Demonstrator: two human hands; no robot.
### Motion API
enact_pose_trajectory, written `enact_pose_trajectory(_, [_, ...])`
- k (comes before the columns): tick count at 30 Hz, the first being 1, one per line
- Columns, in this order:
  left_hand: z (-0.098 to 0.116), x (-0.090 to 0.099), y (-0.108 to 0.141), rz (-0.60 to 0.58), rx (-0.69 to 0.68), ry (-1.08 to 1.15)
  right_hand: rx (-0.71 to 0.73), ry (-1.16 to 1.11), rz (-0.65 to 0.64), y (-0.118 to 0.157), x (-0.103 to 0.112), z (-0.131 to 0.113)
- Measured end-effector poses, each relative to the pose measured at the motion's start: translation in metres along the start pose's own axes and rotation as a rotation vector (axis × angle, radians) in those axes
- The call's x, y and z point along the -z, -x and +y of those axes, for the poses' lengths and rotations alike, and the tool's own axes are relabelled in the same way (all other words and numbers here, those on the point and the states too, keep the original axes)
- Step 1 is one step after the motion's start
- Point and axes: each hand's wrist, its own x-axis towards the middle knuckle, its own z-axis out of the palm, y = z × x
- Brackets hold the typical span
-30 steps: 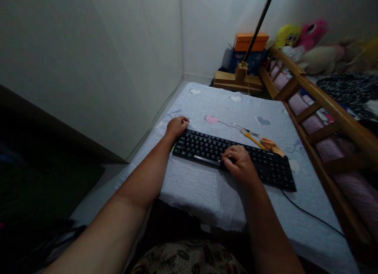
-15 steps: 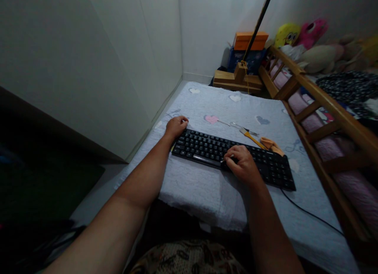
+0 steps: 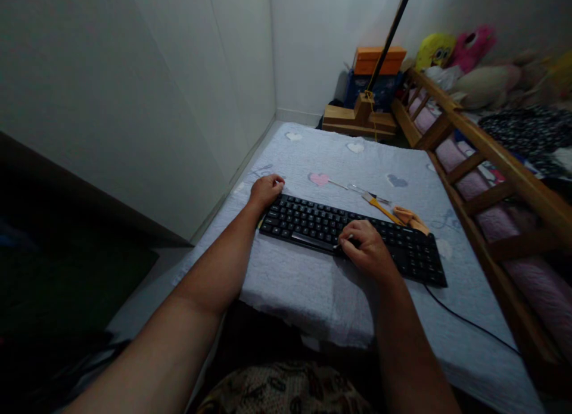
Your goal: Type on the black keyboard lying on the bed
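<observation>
A black keyboard (image 3: 308, 220) lies at a slant on the cloth-covered table. At its upper left corner rests my left hand (image 3: 267, 190), fingers curled together against the corner; whatever they grip is hidden. Over the keys right of the space bar, my right hand (image 3: 364, 244) is pinched round a small white-tipped stick, seemingly a cotton swab (image 3: 336, 246). Behind the keyboard are a yellow-handled brush (image 3: 384, 209), a thin stick (image 3: 338, 184), a slim tool (image 3: 379, 199) and a crumpled orange cloth (image 3: 411, 219).
The keyboard's cable (image 3: 469, 322) runs to the table's right edge. A wooden bed rail (image 3: 504, 164) borders the right side, with plush toys beyond. A white cabinet wall (image 3: 201, 92) stands left. Behind the table are a wooden stand (image 3: 342, 117) with a pole and an orange box (image 3: 379, 61).
</observation>
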Motion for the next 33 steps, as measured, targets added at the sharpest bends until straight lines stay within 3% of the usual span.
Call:
enact_pose_trajectory(9, [-0.0012, -0.0009, 0.0000, 0.007, 0.003, 0.003, 0.045, 0.022, -0.040, 0.0016, -0.0006, -0.0010])
enact_pose_trajectory(33, [-0.0026, -0.0016, -0.0014, 0.011, -0.010, -0.006, 0.005, 0.027, 0.040, 0.0008, -0.0004, 0.0024])
